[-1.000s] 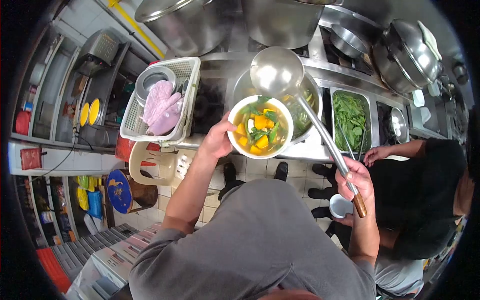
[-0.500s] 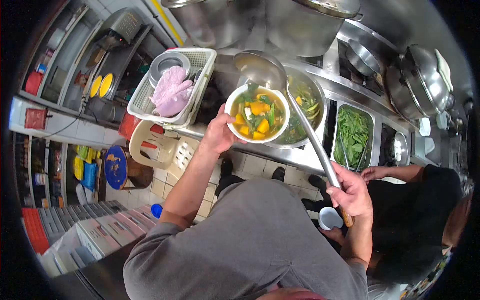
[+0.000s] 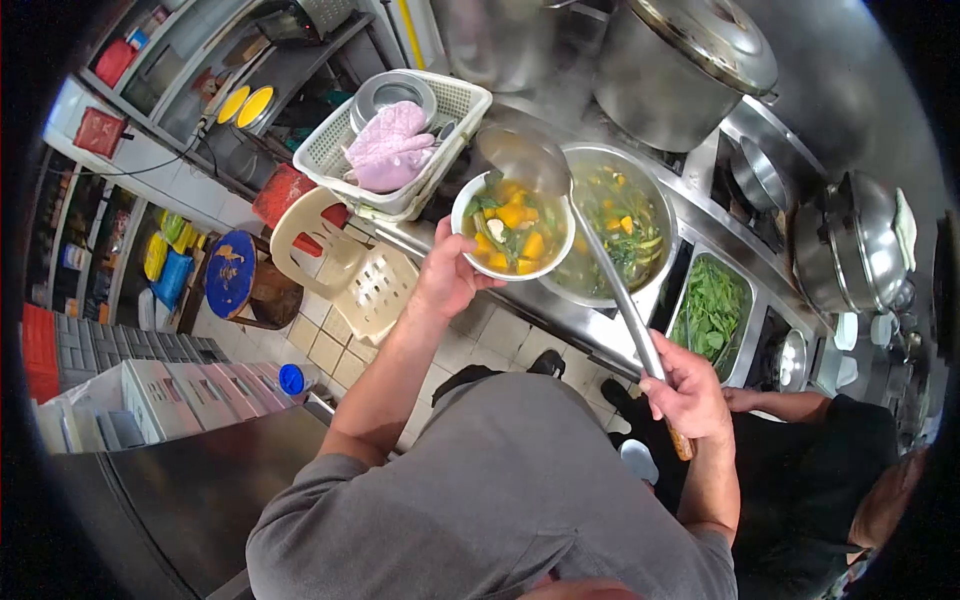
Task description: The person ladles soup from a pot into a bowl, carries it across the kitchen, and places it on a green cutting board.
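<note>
My left hand (image 3: pixel 448 272) grips the rim and side of a white bowl (image 3: pixel 466 262). Soup (image 3: pixel 512 222) with orange chunks and green leaves fills it. My right hand (image 3: pixel 688 388) is wrapped round the handle of a long metal ladle (image 3: pixel 614 266). The ladle's round head (image 3: pixel 522 158) is tilted over the bowl's far edge and hides part of the rim. Just right of the bowl, a wide metal pot (image 3: pixel 668 262) holds more of the same soup, with leaves and orange pieces showing.
A white basket (image 3: pixel 462 112) with a pink oven mitt (image 3: pixel 392 135) stands left of the pot. To the right sits a metal tray of green leaves (image 3: pixel 715 300). A co-worker in black (image 3: pixel 800 470) is close by my right arm. A beige chair (image 3: pixel 375 290) stands lower left.
The view has turned, so the surroundings appear shifted. The ladle's head has tipped further over the bowl, which stays in my left hand.
</note>
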Motion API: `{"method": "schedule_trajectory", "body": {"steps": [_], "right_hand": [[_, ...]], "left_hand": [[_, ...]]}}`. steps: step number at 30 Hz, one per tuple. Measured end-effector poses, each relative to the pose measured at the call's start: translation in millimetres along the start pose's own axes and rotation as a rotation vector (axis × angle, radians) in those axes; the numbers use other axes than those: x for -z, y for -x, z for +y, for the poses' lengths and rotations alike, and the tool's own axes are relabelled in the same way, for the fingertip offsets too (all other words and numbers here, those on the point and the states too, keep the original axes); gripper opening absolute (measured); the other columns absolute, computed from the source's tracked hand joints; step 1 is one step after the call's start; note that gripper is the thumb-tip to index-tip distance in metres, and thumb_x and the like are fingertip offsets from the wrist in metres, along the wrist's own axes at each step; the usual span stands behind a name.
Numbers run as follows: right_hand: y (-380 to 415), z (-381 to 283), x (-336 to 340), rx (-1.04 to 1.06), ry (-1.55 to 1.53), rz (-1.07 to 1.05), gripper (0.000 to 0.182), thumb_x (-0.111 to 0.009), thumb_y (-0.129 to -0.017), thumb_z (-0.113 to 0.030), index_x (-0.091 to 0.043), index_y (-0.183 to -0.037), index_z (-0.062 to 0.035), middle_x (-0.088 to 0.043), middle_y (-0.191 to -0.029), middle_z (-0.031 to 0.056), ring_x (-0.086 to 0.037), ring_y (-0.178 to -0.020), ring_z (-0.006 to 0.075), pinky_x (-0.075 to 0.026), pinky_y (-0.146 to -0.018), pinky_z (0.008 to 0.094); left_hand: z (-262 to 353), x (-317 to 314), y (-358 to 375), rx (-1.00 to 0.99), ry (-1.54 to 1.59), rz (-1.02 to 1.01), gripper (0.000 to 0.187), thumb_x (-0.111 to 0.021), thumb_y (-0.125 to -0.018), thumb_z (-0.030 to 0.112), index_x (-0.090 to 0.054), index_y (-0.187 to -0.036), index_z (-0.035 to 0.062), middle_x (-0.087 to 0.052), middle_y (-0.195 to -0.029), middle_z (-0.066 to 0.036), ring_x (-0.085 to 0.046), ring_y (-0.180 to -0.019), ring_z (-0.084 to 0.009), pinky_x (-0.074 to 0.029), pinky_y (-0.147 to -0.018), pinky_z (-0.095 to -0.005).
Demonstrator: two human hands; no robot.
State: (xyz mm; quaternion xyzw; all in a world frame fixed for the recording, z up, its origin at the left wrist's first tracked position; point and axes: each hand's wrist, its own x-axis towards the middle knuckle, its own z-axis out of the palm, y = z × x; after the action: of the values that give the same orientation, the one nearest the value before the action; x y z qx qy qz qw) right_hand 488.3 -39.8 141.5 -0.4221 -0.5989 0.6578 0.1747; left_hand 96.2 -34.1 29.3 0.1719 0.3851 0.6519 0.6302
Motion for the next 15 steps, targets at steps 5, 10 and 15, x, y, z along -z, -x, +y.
{"method": "schedule_trajectory", "body": {"steps": [5,10,15], "right_hand": [[-7.1,-16.8,-29.3,-0.014,-0.012,-0.083,0.067,-0.061,-0.094,0.012,-0.047,-0.159,0.0032,-0.06,-0.087,0.0016,-0.052,-0.058,0.0063,-0.044,-0.052,0.0216],[-5.5,-39.1,-41.4,0.004,-0.004,-0.065,0.069,-0.064,-0.093,0.014,-0.049,-0.158,0.0025,-0.068,-0.096,0.004,-0.054,-0.06,0.0062,-0.047,-0.053,0.0226],[-26.6,-52.9,-66.2,0.057,0.048,-0.131,0.069,-0.062,-0.093,0.015,-0.048,-0.159,0.0025,-0.068,-0.099,0.0058,-0.054,-0.061,0.0073,-0.046,-0.054,0.0226]], "left_hand": [[17.0,26.0,17.1,-0.025,0.039,0.033,0.068,-0.057,-0.093,0.019,-0.03,-0.154,0.0175,-0.058,-0.14,-0.017,-0.075,-0.106,-0.0355,-0.07,-0.074,-0.0502],[36.9,58.5,47.1,-0.069,0.061,0.04,0.069,-0.055,-0.093,0.018,-0.03,-0.158,0.0179,-0.053,-0.15,-0.017,-0.071,-0.121,-0.0379,-0.07,-0.081,-0.0538],[55.8,80.0,81.6,-0.119,0.099,0.115,0.071,-0.054,-0.093,0.017,-0.028,-0.159,0.0188,-0.048,-0.155,-0.015,-0.065,-0.129,-0.0398,-0.065,-0.09,-0.0635]]}}
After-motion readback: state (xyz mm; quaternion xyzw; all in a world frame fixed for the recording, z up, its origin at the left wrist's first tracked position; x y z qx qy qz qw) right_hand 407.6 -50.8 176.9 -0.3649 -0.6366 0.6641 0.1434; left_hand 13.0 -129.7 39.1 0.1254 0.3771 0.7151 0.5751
